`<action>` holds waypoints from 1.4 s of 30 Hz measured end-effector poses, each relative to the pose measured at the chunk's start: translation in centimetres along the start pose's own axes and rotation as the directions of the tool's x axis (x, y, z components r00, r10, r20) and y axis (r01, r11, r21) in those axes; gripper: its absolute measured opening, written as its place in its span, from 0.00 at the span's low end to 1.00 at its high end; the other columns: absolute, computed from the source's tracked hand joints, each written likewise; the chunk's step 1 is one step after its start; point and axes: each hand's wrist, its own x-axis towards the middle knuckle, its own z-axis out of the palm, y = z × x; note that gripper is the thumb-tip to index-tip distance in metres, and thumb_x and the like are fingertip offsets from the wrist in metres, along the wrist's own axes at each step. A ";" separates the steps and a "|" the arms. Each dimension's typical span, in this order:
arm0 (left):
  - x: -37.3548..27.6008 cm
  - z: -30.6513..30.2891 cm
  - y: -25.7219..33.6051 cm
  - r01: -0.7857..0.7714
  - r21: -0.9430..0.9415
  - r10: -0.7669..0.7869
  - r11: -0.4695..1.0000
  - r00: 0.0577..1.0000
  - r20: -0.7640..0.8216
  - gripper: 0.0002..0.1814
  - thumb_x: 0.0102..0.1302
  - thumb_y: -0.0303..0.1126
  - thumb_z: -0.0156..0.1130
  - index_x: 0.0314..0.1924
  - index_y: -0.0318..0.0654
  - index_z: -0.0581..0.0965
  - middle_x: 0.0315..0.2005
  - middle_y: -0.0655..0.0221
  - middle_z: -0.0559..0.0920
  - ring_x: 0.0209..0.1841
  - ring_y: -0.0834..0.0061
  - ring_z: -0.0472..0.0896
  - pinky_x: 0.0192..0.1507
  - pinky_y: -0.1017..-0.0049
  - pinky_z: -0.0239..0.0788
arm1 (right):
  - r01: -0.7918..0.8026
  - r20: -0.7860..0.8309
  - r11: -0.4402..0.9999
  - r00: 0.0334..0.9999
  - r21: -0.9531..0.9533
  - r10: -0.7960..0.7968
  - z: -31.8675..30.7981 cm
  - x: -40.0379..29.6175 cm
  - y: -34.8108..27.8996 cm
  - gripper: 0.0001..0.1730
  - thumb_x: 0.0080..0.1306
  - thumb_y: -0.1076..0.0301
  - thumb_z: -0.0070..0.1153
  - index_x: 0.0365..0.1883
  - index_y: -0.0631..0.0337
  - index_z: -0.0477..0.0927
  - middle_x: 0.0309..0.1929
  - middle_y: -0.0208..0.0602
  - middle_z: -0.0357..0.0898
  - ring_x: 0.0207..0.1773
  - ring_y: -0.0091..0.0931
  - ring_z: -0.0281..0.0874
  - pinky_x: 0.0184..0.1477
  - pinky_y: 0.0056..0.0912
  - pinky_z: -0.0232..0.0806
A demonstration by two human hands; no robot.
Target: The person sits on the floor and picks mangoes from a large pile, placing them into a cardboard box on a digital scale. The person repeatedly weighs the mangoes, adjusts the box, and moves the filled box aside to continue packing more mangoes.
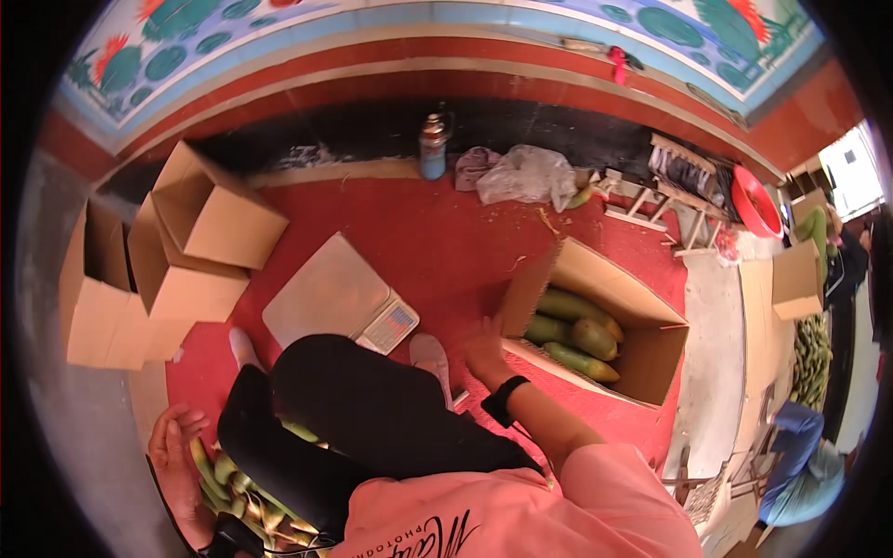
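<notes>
My left hand (174, 446) is raised at the lower left with bent fingers apart and nothing in it. Below and beside it lies a heap of long green produce with pale ends (237, 488), partly hidden by my leg. Blurred by motion, my right hand (485, 352) is by the near left corner of an uncovered cardboard box (645, 363); whether it touches the box is unclear. I make out no object in that hand. Several thick green gourd-like vegetables (575, 331) lie inside the box. A flat-topped electronic scale (328, 293) rests on the floor before my knees.
Uncovered cardboard boxes (216, 230) stand clustered at the left. Along the wall are a thermos flask (433, 150), a plastic bag (530, 174), a wooden stool (638, 202) and a red basin (757, 202). Other people (802, 467) sit at the far right near a green produce pile (811, 363).
</notes>
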 end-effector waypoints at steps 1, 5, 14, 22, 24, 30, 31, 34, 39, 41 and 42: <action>-0.7 -0.7 -0.6 0.023 -0.013 -0.024 1.000 0.999 -0.026 0.21 0.72 0.44 0.47 0.49 0.31 0.73 0.37 0.62 0.80 0.41 0.72 0.79 0.48 0.74 0.68 | -0.011 0.064 0.993 0.998 -0.120 0.019 0.4 0.4 -0.2 0.17 0.58 0.65 0.49 0.43 0.60 0.81 0.45 0.45 0.77 0.54 0.47 0.67 0.60 0.68 0.44; -1.9 -2.4 -3.1 0.074 -0.032 -0.077 0.997 0.993 -0.090 0.22 0.72 0.45 0.46 0.49 0.31 0.73 0.36 0.63 0.81 0.40 0.73 0.80 0.47 0.76 0.68 | -0.026 0.241 0.906 0.961 -0.422 0.140 1.7 1.9 0.5 0.23 0.63 0.60 0.44 0.52 0.62 0.77 0.56 0.56 0.70 0.63 0.56 0.58 0.64 0.72 0.34; -0.3 -2.9 -3.3 0.087 -0.010 -0.088 0.996 0.991 -0.105 0.21 0.72 0.43 0.45 0.50 0.33 0.74 0.39 0.65 0.80 0.42 0.75 0.78 0.49 0.76 0.66 | -0.036 0.494 0.918 0.834 -0.394 0.245 1.1 2.3 4.3 0.30 0.61 0.62 0.46 0.58 0.74 0.68 0.65 0.69 0.54 0.70 0.57 0.46 0.67 0.68 0.30; -0.4 -5.5 -6.5 0.176 0.024 -0.170 0.984 0.970 -0.173 0.20 0.72 0.42 0.46 0.51 0.35 0.74 0.41 0.65 0.81 0.44 0.76 0.79 0.48 0.77 0.66 | -0.233 0.077 0.960 0.972 0.155 0.223 15.7 -12.2 24.3 0.37 0.55 0.76 0.41 0.64 0.80 0.51 0.68 0.69 0.41 0.72 0.56 0.33 0.73 0.51 0.27; -2.7 -7.6 -8.7 0.237 0.009 -0.229 0.971 0.947 -0.225 0.19 0.71 0.42 0.47 0.51 0.35 0.74 0.40 0.65 0.81 0.43 0.76 0.79 0.47 0.77 0.67 | -0.260 0.155 0.965 0.955 0.039 0.251 14.4 -15.7 26.1 0.34 0.56 0.73 0.42 0.61 0.77 0.54 0.65 0.64 0.46 0.69 0.52 0.38 0.70 0.47 0.30; -9.1 -12.0 -16.3 0.466 -0.165 -0.495 0.869 0.810 -0.316 0.20 0.71 0.45 0.48 0.50 0.37 0.75 0.38 0.69 0.82 0.39 0.78 0.79 0.42 0.78 0.69 | -0.218 0.672 0.928 0.642 -0.302 0.370 7.3 -16.3 30.2 0.23 0.55 0.52 0.54 0.42 0.60 0.78 0.43 0.43 0.77 0.48 0.35 0.74 0.53 0.46 0.64; -10.2 -12.9 -18.7 0.478 -0.219 -0.525 0.851 0.796 -0.301 0.19 0.71 0.44 0.47 0.51 0.38 0.74 0.39 0.69 0.82 0.39 0.78 0.80 0.40 0.78 0.69 | -0.224 0.675 0.930 0.640 -0.293 0.367 6.0 -14.9 30.5 0.22 0.55 0.48 0.56 0.39 0.57 0.82 0.39 0.39 0.82 0.44 0.32 0.80 0.50 0.46 0.69; -12.0 -12.6 -21.6 0.500 -0.320 -0.588 0.805 0.744 -0.318 0.18 0.71 0.42 0.47 0.51 0.37 0.73 0.39 0.68 0.82 0.37 0.78 0.80 0.37 0.80 0.69 | -0.222 0.389 0.974 0.894 -0.050 0.224 -2.2 -8.2 25.8 0.17 0.58 0.58 0.56 0.36 0.64 0.81 0.32 0.48 0.81 0.38 0.37 0.81 0.40 0.40 0.72; -11.6 -14.4 -20.1 0.448 -0.295 -0.527 0.844 0.794 -0.303 0.18 0.70 0.42 0.48 0.51 0.38 0.74 0.38 0.69 0.82 0.38 0.78 0.81 0.39 0.80 0.69 | 0.020 -0.070 0.979 0.998 0.205 -0.005 -22.0 3.3 9.9 0.17 0.61 0.60 0.55 0.41 0.66 0.78 0.37 0.56 0.78 0.43 0.48 0.77 0.41 0.46 0.69; -11.9 -17.2 -19.0 0.415 -0.225 -0.472 0.881 0.798 -0.374 0.18 0.69 0.43 0.50 0.49 0.38 0.75 0.37 0.70 0.82 0.37 0.79 0.81 0.39 0.80 0.69 | 0.171 -0.121 0.933 0.983 0.318 -0.138 -29.4 5.5 3.2 0.15 0.64 0.64 0.53 0.43 0.67 0.78 0.38 0.52 0.80 0.42 0.42 0.79 0.43 0.40 0.69; -12.0 -18.8 -18.3 0.383 -0.223 -0.443 0.896 0.782 -0.439 0.18 0.69 0.43 0.51 0.48 0.38 0.76 0.37 0.70 0.82 0.36 0.79 0.81 0.39 0.80 0.68 | 0.289 -0.152 0.864 0.957 0.412 -0.248 -31.6 6.8 1.8 0.14 0.65 0.66 0.51 0.43 0.67 0.77 0.37 0.44 0.81 0.40 0.32 0.80 0.41 0.32 0.69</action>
